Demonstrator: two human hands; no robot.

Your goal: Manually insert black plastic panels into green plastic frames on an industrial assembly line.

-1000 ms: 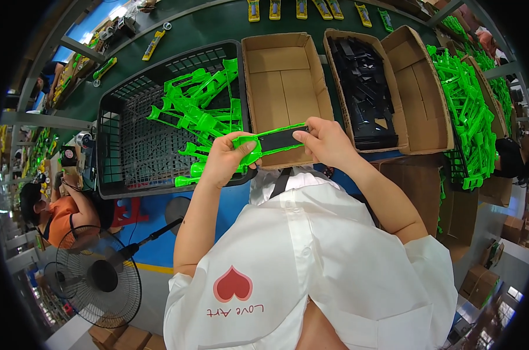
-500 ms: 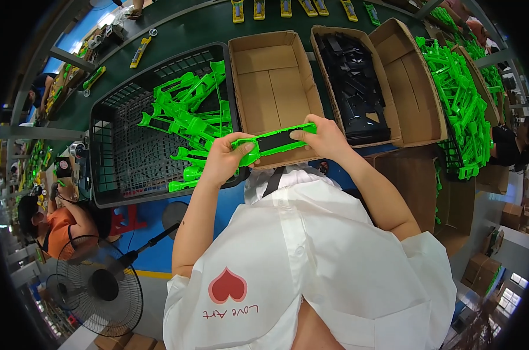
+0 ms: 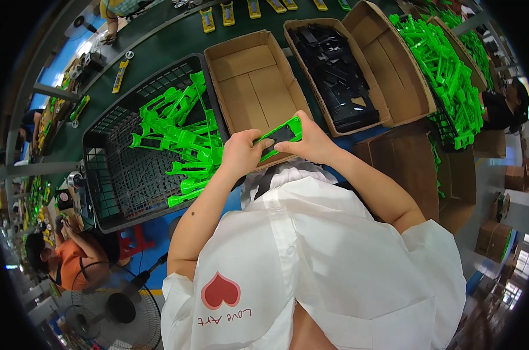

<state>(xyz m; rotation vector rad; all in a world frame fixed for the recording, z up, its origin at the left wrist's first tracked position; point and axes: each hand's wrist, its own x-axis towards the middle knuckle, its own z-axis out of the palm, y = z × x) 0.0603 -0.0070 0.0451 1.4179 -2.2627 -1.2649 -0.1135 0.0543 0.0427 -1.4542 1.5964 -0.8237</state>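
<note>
Between my two hands is a bright green plastic housing [image 3: 296,125] with a flat black panel [image 3: 284,133] set into it. My left hand [image 3: 240,154] grips its left end, thumb lying on the panel, and hides much of that end. Around the right end my right hand [image 3: 314,143] is closed, its thumb also pressed on the panel. The housing is held tilted, right end higher, just over the near edge of an open cardboard box [image 3: 222,64].
At left, a black mesh crate [image 3: 110,217] holds several green housings [image 3: 185,137]. Right of the box, another carton holds black panels [image 3: 331,76], with green parts [image 3: 436,64] heaped beyond. Yellow devices [image 3: 253,8] line the far green bench. A standing fan [image 3: 119,307] and a person in orange [image 3: 72,262] are at lower left.
My hands have come closer together on the housing, covering more of it, and its tilt has steepened. My left hand has shifted from the left end inward. The whole view has shifted a little.
</note>
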